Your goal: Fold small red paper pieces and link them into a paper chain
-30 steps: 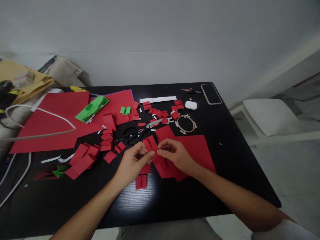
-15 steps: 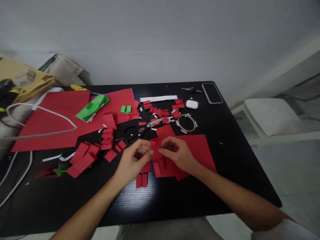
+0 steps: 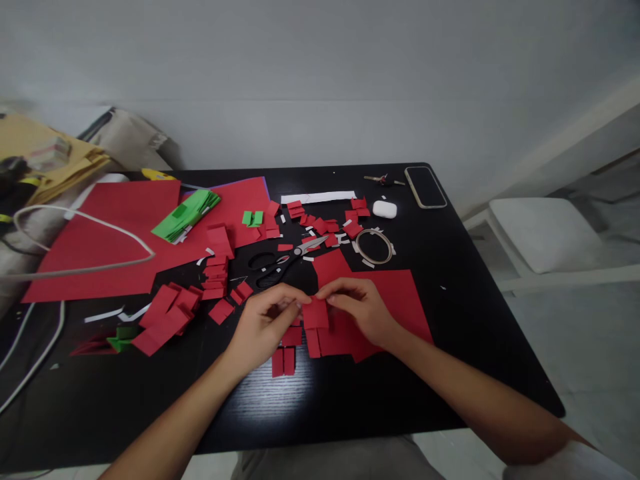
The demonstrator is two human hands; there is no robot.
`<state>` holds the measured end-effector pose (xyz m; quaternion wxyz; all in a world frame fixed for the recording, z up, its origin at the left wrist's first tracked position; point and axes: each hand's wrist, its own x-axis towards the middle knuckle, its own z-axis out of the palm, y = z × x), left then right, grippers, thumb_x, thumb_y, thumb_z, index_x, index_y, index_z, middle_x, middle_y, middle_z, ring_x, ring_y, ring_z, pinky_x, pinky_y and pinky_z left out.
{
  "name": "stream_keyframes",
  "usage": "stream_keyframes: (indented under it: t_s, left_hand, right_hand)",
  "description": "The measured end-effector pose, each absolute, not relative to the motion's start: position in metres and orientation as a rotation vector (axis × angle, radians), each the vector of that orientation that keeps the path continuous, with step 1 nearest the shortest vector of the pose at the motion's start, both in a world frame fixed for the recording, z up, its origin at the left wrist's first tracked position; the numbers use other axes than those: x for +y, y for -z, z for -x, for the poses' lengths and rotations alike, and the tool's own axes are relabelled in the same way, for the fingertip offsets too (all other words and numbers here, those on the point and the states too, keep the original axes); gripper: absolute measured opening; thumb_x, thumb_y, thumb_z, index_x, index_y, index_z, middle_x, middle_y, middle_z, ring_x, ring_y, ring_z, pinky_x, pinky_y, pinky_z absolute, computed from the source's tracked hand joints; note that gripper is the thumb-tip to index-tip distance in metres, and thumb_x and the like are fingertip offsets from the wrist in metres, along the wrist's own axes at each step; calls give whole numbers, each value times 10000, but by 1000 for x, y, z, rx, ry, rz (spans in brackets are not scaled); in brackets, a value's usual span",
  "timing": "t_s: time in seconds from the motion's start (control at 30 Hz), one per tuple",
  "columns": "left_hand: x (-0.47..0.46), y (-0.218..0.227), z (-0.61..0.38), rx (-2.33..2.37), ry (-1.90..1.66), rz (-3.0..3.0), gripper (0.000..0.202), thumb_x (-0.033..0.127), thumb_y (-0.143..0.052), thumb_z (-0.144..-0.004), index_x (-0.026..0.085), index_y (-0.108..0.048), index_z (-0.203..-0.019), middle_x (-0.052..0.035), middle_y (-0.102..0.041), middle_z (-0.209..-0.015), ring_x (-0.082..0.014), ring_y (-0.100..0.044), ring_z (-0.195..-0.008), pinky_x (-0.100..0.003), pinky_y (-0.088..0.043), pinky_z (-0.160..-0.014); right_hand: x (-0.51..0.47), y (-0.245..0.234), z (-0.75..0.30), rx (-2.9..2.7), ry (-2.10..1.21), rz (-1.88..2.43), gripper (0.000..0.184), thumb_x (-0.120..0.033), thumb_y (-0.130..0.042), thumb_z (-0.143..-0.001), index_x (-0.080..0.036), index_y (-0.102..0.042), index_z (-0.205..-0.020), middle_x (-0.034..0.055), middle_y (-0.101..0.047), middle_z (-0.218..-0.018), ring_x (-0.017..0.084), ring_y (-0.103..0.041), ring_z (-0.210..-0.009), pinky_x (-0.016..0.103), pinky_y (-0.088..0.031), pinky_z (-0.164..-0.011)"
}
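A small piece of folded red paper (image 3: 316, 315) is held between my two hands, above larger red sheets (image 3: 390, 303) near the table's middle. My left hand (image 3: 267, 317) pinches its upper left edge with thumb and fingers. From the other side, the fingertips of my right hand (image 3: 357, 303) close on its upper right edge. Just below lie small folded red pieces (image 3: 283, 361) on the black table. Beyond my left hand rest scissors (image 3: 295, 257) with black handles, blades pointing right. Fingers partly hide the paper's top edge.
Red scraps (image 3: 320, 225) and a white strip (image 3: 317, 197) lie at the back. A round hoop (image 3: 374, 247), a white case (image 3: 385, 209), keys (image 3: 384, 180) and a phone (image 3: 425, 187) are to the right. Green folded paper (image 3: 185, 217) and a white cable (image 3: 100, 211) are left.
The upper part of the red paper has come down flat between my hands. My fingers have moved closer together along its top edge.
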<state>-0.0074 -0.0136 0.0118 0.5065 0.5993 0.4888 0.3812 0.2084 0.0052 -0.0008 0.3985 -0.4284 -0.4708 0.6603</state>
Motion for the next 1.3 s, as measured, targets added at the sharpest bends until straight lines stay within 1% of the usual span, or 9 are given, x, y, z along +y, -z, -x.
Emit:
stream_keyframes:
  t_s: [0.1,0.27,0.4,0.47,0.6,0.73,0.87,1.0,1.3]
  left_hand:
    - [-13,-13,8,1142,-925,-1579,184,218,-595,-984,203,-774,-945,-58,-744,-944,-161,-688,-812,-257,-521,-705]
    - [-12,-17,11,1072,-946,-1793,301,110,-491,-985,196,-767,-903,-73,-727,-1012,-170,-708,-905,-272,-535,-776]
    - [-14,-16,13,1046,-1003,-1716,184,106,-544,-955,193,-679,-865,-59,-732,-1025,-173,-717,-942,-281,-553,-834]
    - [-16,-14,11,1099,-1052,-1642,53,159,-614,-954,205,-642,-959,-46,-745,-1013,-176,-725,-942,-281,-573,-835]
    - [-18,-9,5,1238,-1046,-1767,169,229,-704,-955,210,-692,-1123,-28,-783,-989,-155,-748,-901,-246,-582,-830]
    - [-19,-9,3,1205,-1073,-1931,79,204,-686,-980,203,-754,-1020,-10,-800,-932,-122,-750,-825,-198,-567,-772]
    - [-19,-10,4,1215,-1114,-1958,70,180,-709,-963,191,-763,-1007,-3,-804,-905,-110,-749,-789,-179,-567,-754]
    - [-20,-10,3,1230,-1119,-1940,61,180,-734,-944,192,-774,-989,0,-810,-901,-110,-755,-788,-173,-572,-750]
    - [-19,-9,1,1280,-1094,-1832,70,190,-768,-913,214,-797,-972,9,-830,-913,-128,-775,-802,-194,-603,-771]
  right_hand:
    - [4,1,-207,-1218,-1636,1070,102,-301,-767,-835,-222,-815,-878,34,-793,-859,180,-727,-794,306,-596,-739]
    - [1,4,-202,-1220,-1536,1040,166,-277,-861,-788,-215,-735,-878,20,-792,-869,162,-743,-773,277,-616,-707]
    - [-4,6,-200,-1255,-1441,1015,186,-245,-852,-817,-220,-703,-927,26,-808,-918,169,-787,-861,282,-648,-795]
    - [-7,5,-199,-1296,-1360,1002,177,-234,-844,-832,-225,-706,-943,30,-814,-927,175,-801,-875,286,-660,-814]
    - [-12,2,-198,-1372,-1220,993,144,-211,-822,-856,-230,-723,-958,36,-819,-933,182,-812,-864,295,-677,-819]
    - [-12,0,-197,-1373,-1233,983,140,-206,-805,-866,-233,-739,-986,34,-818,-950,176,-811,-872,282,-679,-820]
    - [-9,-2,-199,-1427,-1275,1020,129,-251,-808,-871,-232,-780,-996,38,-823,-959,182,-804,-876,285,-667,-817]
    - [-7,-5,-201,-1510,-1206,1078,50,-269,-797,-891,-240,-809,-930,21,-829,-898,170,-791,-828,264,-638,-779]
    - [-6,-4,-201,-1531,-1204,1080,47,-267,-775,-910,-242,-802,-940,16,-829,-907,173,-789,-830,261,-626,-759]
